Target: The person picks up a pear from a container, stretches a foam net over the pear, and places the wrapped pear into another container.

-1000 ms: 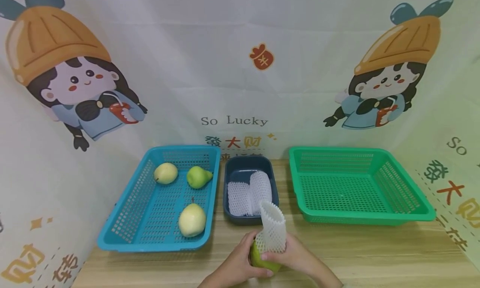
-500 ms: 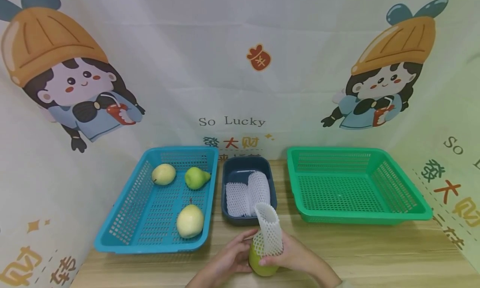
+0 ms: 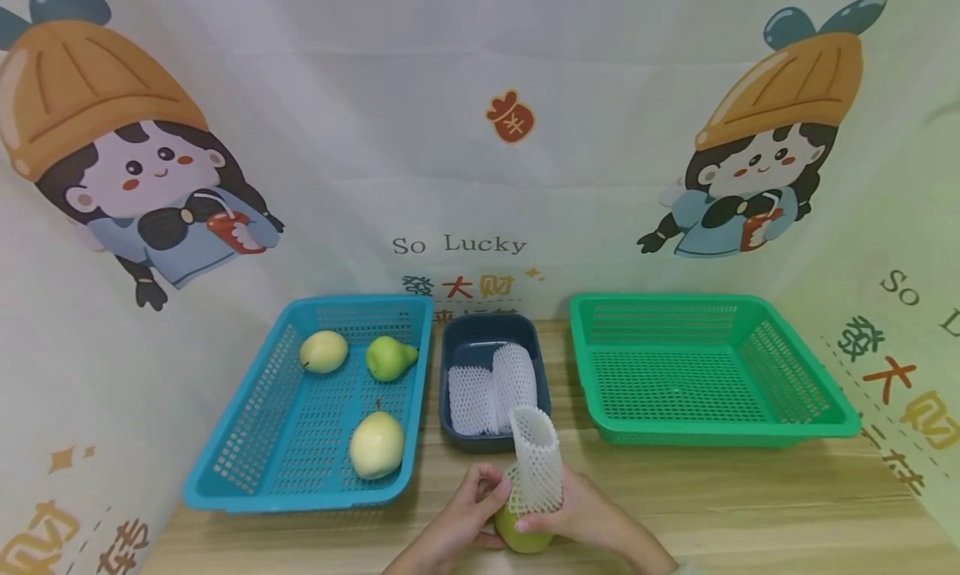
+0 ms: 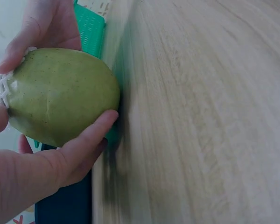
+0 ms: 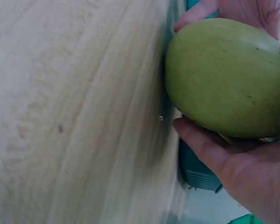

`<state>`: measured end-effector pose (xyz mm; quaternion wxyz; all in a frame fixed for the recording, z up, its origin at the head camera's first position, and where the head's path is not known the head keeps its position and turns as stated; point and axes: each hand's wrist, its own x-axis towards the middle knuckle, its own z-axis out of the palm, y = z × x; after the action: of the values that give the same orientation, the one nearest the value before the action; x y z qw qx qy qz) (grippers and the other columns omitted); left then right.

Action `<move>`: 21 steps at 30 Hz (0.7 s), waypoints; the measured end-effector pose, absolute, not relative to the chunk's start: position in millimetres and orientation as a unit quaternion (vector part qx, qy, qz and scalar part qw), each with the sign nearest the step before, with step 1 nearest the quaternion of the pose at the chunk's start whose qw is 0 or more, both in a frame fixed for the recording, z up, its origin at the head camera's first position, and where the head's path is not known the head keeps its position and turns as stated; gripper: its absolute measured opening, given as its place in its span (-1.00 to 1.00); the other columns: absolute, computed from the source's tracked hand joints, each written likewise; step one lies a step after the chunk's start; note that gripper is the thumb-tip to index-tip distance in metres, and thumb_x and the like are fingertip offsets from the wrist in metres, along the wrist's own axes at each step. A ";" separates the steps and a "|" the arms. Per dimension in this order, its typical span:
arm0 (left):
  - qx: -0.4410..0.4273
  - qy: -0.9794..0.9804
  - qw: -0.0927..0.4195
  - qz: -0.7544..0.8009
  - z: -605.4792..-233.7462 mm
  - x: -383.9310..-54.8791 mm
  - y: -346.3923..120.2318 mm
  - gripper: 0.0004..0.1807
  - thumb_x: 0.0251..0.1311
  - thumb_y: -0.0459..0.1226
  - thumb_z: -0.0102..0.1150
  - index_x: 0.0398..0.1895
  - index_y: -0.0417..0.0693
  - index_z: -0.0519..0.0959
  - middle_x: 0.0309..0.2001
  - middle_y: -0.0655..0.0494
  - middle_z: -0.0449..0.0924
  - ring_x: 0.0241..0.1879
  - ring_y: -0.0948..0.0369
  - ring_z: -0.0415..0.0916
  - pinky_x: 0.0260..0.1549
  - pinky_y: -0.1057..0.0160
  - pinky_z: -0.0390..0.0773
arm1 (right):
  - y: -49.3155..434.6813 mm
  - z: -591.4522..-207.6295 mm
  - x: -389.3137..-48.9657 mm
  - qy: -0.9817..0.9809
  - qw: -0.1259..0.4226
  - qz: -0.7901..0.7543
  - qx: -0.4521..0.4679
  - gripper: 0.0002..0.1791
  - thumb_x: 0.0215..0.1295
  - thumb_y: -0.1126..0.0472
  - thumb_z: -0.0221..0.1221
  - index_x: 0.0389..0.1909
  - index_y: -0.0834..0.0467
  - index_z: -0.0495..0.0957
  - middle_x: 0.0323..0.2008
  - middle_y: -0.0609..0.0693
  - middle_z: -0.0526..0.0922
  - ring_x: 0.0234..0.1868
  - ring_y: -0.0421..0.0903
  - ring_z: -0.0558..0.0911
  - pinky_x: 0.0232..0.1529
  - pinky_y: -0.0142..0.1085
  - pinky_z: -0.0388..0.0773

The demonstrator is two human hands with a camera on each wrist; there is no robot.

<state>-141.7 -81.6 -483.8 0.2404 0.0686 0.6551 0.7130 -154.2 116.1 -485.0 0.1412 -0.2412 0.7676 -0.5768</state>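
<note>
A green pear [image 3: 523, 535] stands near the table's front edge, its upper part inside a white foam net sleeve [image 3: 538, 467] that rises tall and open-topped above it. My left hand [image 3: 468, 512] holds the pear from the left, thumb and forefinger at the net's lower edge. From the right, my right hand [image 3: 581, 512] grips the pear and the net together, thumb across the front. Both wrist views show the bare, smooth lower part of the pear [image 4: 65, 95], with fingers on either side. The net covers its upper end.
A blue basket [image 3: 300, 504] at left holds a green pear [image 3: 390, 358] and two pale yellow pears [image 3: 377, 446]. Behind my hands, a dark blue box [image 3: 480, 446] contains more foam nets [image 3: 513, 383]. At right stands a green basket [image 3: 720, 432]. A printed cloth hangs behind.
The left hand has shifted from under the pear up to the net's lower edge, its thumb now higher. The pear stands more upright. The right hand keeps its grip.
</note>
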 end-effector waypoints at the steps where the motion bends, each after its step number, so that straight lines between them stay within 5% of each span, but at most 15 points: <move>1: 0.067 0.653 0.241 0.715 -484.5 -141.7 -82.5 -0.54 0.32 0.00 -0.06 -0.03 -0.18 0.13 0.14 -0.19 0.28 0.11 -0.03 0.37 -0.26 -0.05 0.60 | 115.4 -487.0 -154.9 0.764 0.140 -0.581 -0.242 -0.26 -0.01 0.16 0.38 0.17 0.23 0.23 -0.03 0.14 0.56 -0.08 -0.19 0.58 -0.08 -0.35 0.51; 8: 0.044 0.627 0.254 0.735 -489.7 -142.2 -86.2 -0.67 0.33 -0.06 -0.06 -0.12 -0.12 0.19 -0.08 0.14 0.35 -0.02 0.19 0.42 -0.24 0.01 0.59 | 114.4 -495.1 -157.5 0.748 0.139 -0.606 -0.232 -0.07 -0.03 0.19 0.40 0.32 0.19 0.07 0.07 0.16 0.49 0.01 -0.14 0.55 -0.01 -0.34 0.49; 17: 0.086 0.633 0.274 0.718 -489.1 -145.0 -93.4 -0.46 0.39 -0.02 -0.20 0.31 -0.06 0.07 0.24 -0.22 0.25 0.19 -0.05 0.32 -0.12 -0.11 0.53 | 115.0 -497.4 -158.2 0.744 0.142 -0.606 -0.245 0.02 -0.04 0.18 0.40 0.37 0.18 -0.03 0.14 0.16 0.44 0.09 -0.09 0.51 0.05 -0.33 0.46; 21: 0.093 0.650 0.267 0.705 -487.3 -145.3 -93.9 -0.46 0.39 0.01 -0.22 0.31 -0.08 0.14 0.22 -0.23 0.29 0.19 -0.07 0.33 -0.13 -0.09 0.54 | 114.9 -497.7 -158.3 0.746 0.148 -0.600 -0.248 -0.01 -0.04 0.17 0.40 0.35 0.17 0.00 0.12 0.15 0.46 0.07 -0.10 0.52 0.05 -0.33 0.46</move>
<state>-145.3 -93.9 -487.3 0.2670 0.0929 0.6499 0.7054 -158.3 114.9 -497.7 0.1480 -0.2478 0.7462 -0.5999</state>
